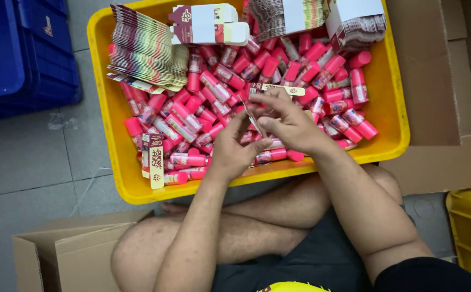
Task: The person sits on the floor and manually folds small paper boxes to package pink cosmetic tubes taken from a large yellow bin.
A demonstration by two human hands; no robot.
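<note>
My left hand (234, 148) and right hand (289, 121) both pinch a flat little carton (270, 89), sticking out at 12 o'clock from my right fingers.

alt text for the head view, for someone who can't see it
A seated person's left hand and right hand together hold a flat carton over a yellow bin full of pink tubes, with stacks of flat cartons along its far side. Cardboard boxes and a blue crate sit around on the tiled floor.
</note>
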